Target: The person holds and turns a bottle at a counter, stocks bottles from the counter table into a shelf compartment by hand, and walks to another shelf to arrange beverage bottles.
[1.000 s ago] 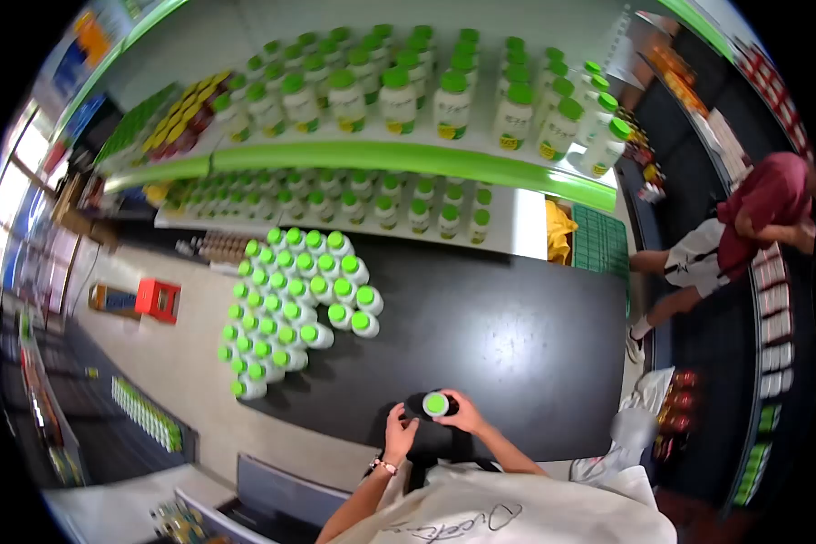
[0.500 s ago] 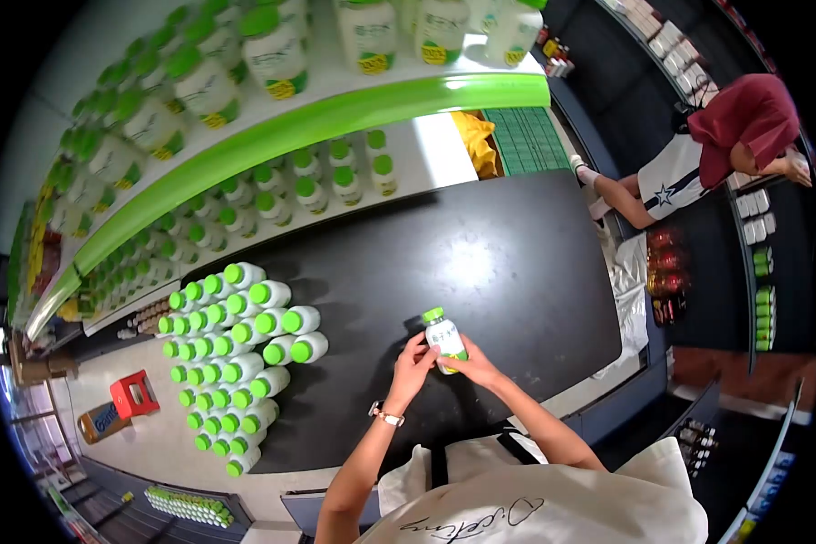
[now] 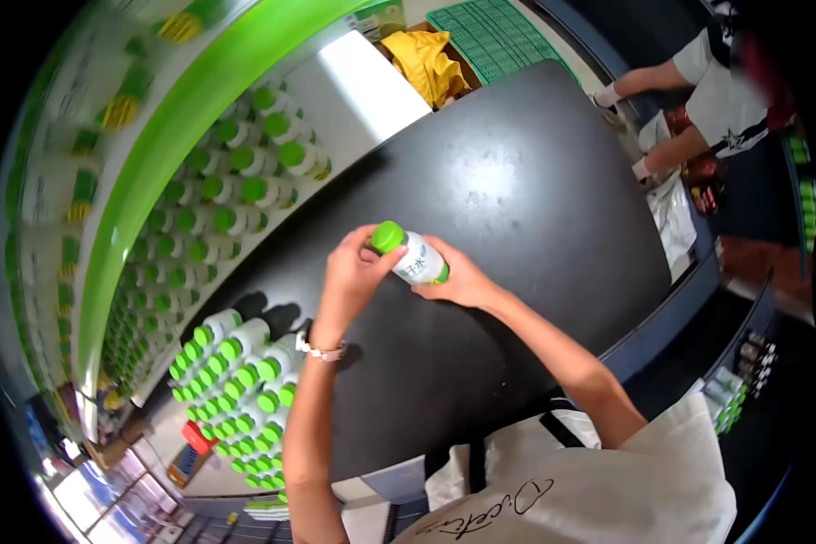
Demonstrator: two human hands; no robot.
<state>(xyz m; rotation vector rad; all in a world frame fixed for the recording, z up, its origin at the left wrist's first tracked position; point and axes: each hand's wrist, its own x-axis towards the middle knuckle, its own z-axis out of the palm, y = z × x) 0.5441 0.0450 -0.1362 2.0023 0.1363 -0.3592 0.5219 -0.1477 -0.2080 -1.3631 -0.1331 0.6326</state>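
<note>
A white bottle with a green cap [image 3: 417, 260] is held tilted above the dark tabletop [image 3: 517, 245], its cap pointing up and to the left. My left hand [image 3: 352, 276] is closed at the cap and upper side of the bottle. Around its lower end my right hand [image 3: 461, 275] is wrapped, with part of the label hidden by fingers. A tight group of similar green-capped bottles [image 3: 245, 385] stands on the table's left part, partly behind my left forearm.
Shelves of matching bottles [image 3: 208, 218] line the left, beneath a curved green shelf edge [image 3: 145, 172]. A yellow cloth [image 3: 426, 65] and a green crate [image 3: 503, 41] lie beyond the table. Another person [image 3: 730, 109] stands at far right by dark shelving.
Both hands have raised the bottle off the table, and it now leans left. My left hand has moved up to the cap. The view has turned and shifted; the other person's posture differs.
</note>
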